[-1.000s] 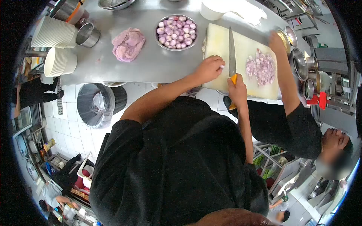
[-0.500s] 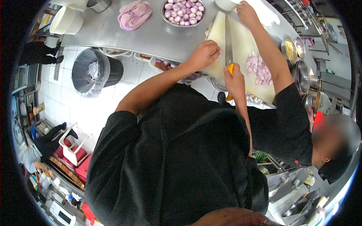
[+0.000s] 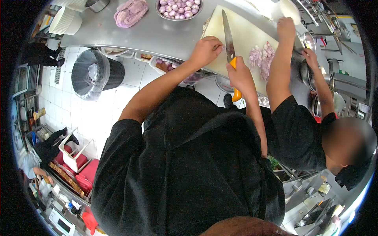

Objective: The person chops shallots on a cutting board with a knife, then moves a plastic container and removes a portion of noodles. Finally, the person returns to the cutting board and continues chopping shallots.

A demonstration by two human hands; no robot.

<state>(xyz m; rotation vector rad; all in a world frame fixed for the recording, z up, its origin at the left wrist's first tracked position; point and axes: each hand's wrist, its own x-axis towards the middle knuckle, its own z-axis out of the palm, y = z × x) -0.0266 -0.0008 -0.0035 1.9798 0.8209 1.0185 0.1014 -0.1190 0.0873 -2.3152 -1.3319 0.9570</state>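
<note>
My right hand grips a knife by its yellow handle, the blade pointing away from me over the white cutting board. Beside it, at the board's left edge, my left hand has its fingers curled in a pinch; a tiny pale bit shows at the fingertips, too small to name. Chopped shallots lie in a heap on the right part of the board. A metal bowl of whole peeled shallots stands beyond my left hand.
A co-worker at my right reaches across with one hand at a white bowl, the other near metal bowls. A pink cloth and stacked white bowls are on the steel counter. A lined bin stands below.
The co-worker's arm and the white bowl have moved right, off the board's far end, and their other hand has come into view. My view has shifted slightly; my right hand still holds the knife.
</note>
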